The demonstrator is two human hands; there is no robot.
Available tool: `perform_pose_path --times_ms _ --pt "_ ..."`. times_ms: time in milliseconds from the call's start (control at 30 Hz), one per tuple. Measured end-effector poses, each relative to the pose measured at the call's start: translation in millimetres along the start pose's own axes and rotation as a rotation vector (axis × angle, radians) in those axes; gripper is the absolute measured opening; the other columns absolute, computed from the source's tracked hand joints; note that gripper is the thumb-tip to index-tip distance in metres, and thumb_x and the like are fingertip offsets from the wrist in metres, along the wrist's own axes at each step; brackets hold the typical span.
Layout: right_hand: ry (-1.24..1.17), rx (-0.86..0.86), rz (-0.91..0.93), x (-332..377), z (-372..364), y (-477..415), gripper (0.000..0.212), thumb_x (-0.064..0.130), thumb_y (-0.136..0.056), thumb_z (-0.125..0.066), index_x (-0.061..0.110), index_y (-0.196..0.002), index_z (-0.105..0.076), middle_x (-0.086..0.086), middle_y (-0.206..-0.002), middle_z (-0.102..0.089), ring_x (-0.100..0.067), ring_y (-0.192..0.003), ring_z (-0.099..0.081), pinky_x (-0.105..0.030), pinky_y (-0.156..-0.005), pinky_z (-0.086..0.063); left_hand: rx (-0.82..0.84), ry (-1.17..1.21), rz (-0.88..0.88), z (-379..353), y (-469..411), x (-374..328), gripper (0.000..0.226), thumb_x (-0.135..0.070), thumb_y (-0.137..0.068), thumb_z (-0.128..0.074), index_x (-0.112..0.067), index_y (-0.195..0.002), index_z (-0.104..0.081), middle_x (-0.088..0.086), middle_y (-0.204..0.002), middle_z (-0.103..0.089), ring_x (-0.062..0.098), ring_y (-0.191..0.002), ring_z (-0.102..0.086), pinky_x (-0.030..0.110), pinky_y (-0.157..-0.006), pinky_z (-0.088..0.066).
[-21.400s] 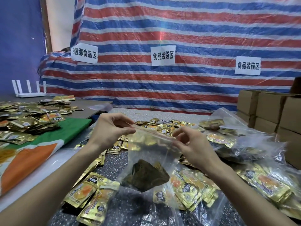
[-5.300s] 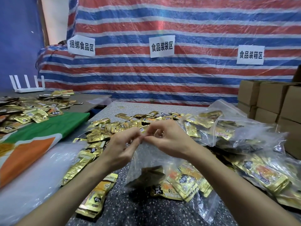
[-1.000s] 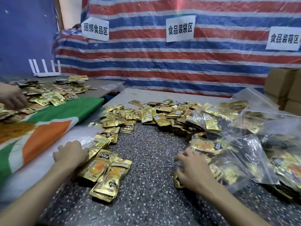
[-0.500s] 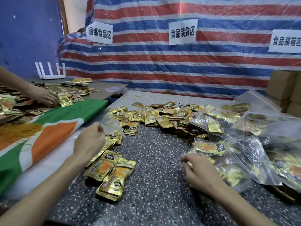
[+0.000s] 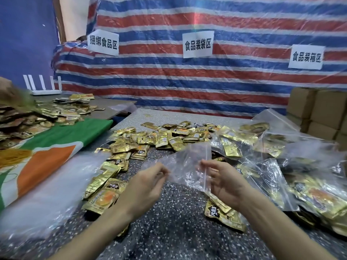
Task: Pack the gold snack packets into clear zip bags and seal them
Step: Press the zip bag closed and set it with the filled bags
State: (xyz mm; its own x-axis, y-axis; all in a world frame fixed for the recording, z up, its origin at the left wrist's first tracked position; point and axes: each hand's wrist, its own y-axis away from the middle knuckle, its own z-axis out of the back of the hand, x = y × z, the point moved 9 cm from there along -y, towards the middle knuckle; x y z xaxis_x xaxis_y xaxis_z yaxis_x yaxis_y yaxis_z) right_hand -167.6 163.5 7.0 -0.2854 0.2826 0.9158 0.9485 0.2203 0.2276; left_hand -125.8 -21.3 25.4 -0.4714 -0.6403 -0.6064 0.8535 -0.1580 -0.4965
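Note:
An empty clear zip bag [image 5: 185, 164] hangs above the speckled table [image 5: 169, 228] between my hands. My left hand [image 5: 148, 184] pinches its left edge. My right hand [image 5: 223, 182] pinches its right edge along the zip strip. Loose gold snack packets [image 5: 159, 139] lie heaped beyond the bag. A small stack of packets [image 5: 105, 192] sits by my left wrist, and a few more packets [image 5: 221, 212] lie under my right wrist. Filled clear bags [image 5: 277, 177] of gold packets pile up at the right.
A stack of empty clear bags [image 5: 47, 194] lies at the left on a green and orange cloth [image 5: 56, 145]. Cardboard boxes [image 5: 323, 113] stand at the far right. The left table holds more packets [image 5: 37, 117] and a white router [image 5: 43, 87]. A striped tarp [image 5: 187, 81] closes the back.
My left hand has lifted an empty bag from the left stack to the middle. My right hand has left the filled bag at the right and taken hold of the empty bag's other edge.

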Motion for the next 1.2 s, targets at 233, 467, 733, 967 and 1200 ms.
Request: perform_pose_path --times_ms 233,467,733,967,1200 --pt "0.159 0.018 0.08 12 10 12 0.019 0.022 -0.07 -0.076 0.004 -0.077 -0.076 -0.009 -0.075 -0.072 -0.018 -0.06 -0.067 -0.027 -0.056 -0.057 0.171 0.052 0.145 -17 2 13 0.041 0.0 -0.086 -0.06 -0.032 -0.11 -0.062 -0.017 -0.123 -0.06 -0.001 -0.116 -0.054 0.029 -0.103 -0.044" --pt "0.502 0.15 0.244 8 -22 21 0.026 0.031 -0.068 -0.087 0.017 -0.059 -0.068 -0.009 -0.069 -0.071 -0.014 -0.058 -0.066 -0.027 -0.053 -0.053 0.109 0.48 0.235 -24 -17 -27 0.038 -0.056 -0.089 -0.061 -0.018 -0.087 -0.068 -0.011 -0.078 -0.07 0.003 -0.068 -0.064 0.019 -0.063 -0.053" --pt "0.607 -0.051 0.255 17 -1 13 0.03 0.005 -0.087 -0.067 0.012 -0.061 -0.053 -0.006 -0.057 -0.057 -0.013 -0.044 -0.056 -0.025 -0.041 -0.043 0.164 0.463 0.483 -20 -28 14 0.018 -0.007 -0.094 -0.057 -0.002 -0.079 -0.065 0.003 -0.066 -0.068 0.012 -0.052 -0.061 0.019 -0.048 -0.048" --pt "0.849 -0.429 0.449 49 41 2 0.019 0.008 -0.082 -0.06 0.013 -0.068 -0.05 -0.006 -0.064 -0.051 -0.021 -0.06 -0.049 -0.05 -0.064 -0.056 0.325 0.417 0.621 -19 -32 46 0.017 -0.002 -0.09 -0.058 0.0 -0.075 -0.067 0.014 -0.068 -0.066 0.02 -0.056 -0.06 0.025 -0.049 -0.05" --pt "0.783 -0.165 0.343 32 12 -31 0.037 0.03 -0.078 -0.084 0.016 -0.07 -0.051 0.004 -0.058 -0.052 -0.006 -0.044 -0.044 -0.027 -0.048 -0.043 0.191 0.614 0.588 -23 -76 53 0.015 -0.006 -0.083 -0.074 0.001 -0.093 -0.065 0.008 -0.068 -0.07 0.017 -0.052 -0.062 0.025 -0.046 -0.054"
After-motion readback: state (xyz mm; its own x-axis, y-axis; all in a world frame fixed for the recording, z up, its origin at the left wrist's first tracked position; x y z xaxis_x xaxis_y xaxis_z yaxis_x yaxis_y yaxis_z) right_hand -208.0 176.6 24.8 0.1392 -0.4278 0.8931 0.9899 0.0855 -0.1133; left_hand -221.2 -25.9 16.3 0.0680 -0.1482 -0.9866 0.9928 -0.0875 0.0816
